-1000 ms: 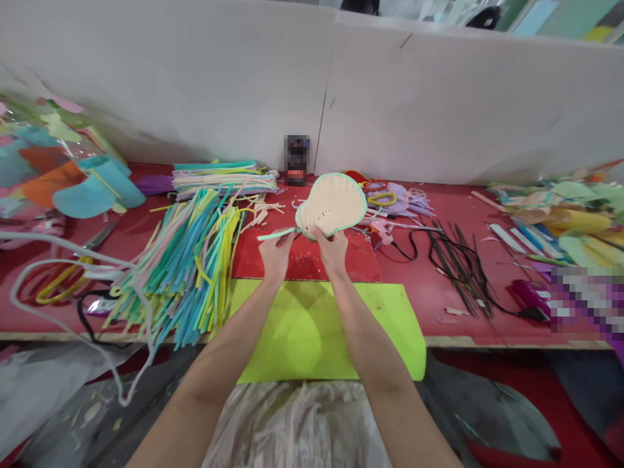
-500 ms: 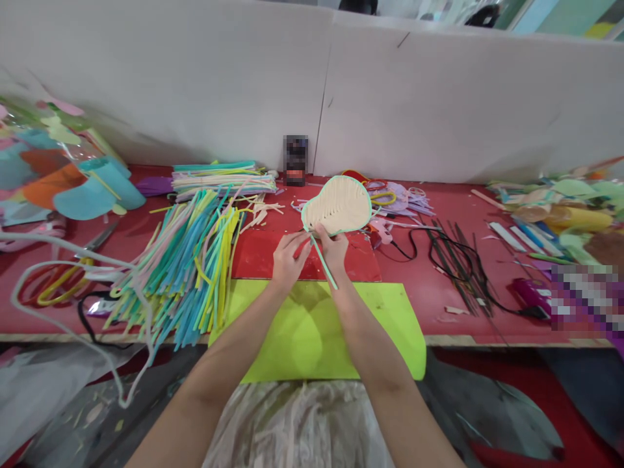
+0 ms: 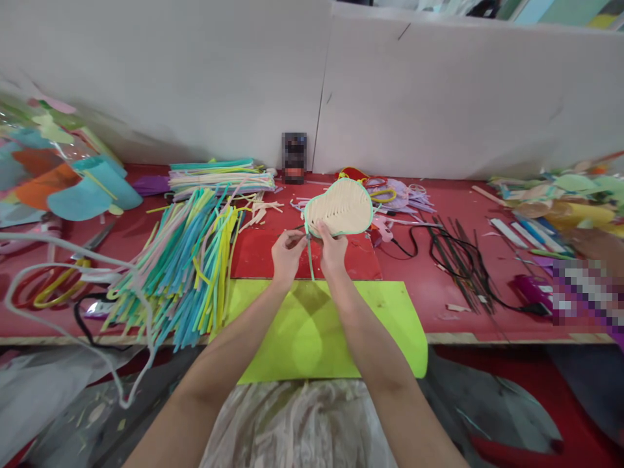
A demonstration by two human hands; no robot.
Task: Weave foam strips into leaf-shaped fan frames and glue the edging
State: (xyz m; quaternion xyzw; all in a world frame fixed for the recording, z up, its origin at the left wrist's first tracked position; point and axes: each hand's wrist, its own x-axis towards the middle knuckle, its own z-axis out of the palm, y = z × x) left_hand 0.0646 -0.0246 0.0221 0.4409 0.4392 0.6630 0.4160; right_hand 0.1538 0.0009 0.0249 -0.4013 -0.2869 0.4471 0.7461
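Observation:
A cream fan-shaped piece [image 3: 341,203] with ribbed, woven-looking lines and a mint-green edging is held above the red table. My right hand [image 3: 332,250] grips its lower edge, thumb on the front face. At the narrow left end, my left hand [image 3: 287,252] pinches with thumb and forefinger around a mint-green strip [image 3: 312,263], whose loose end hangs down between my hands. A short dark stem shows by the left fingertips. What lies exactly between those fingertips is partly hidden.
A yellow-green sheet [image 3: 312,331] lies at the table's front edge. Left are bundled coloured strips [image 3: 180,266] and scissors [image 3: 63,279]. A pink glue gun [image 3: 383,229], a black cord [image 3: 414,244] and dark sticks [image 3: 458,266] lie right. A white wall [image 3: 414,97] stands behind.
The mint-green strip's loose end has swung left, from lying across my right wrist to hanging almost straight down. The fan-shaped piece has shifted very slightly; both hands stay at its narrow end.

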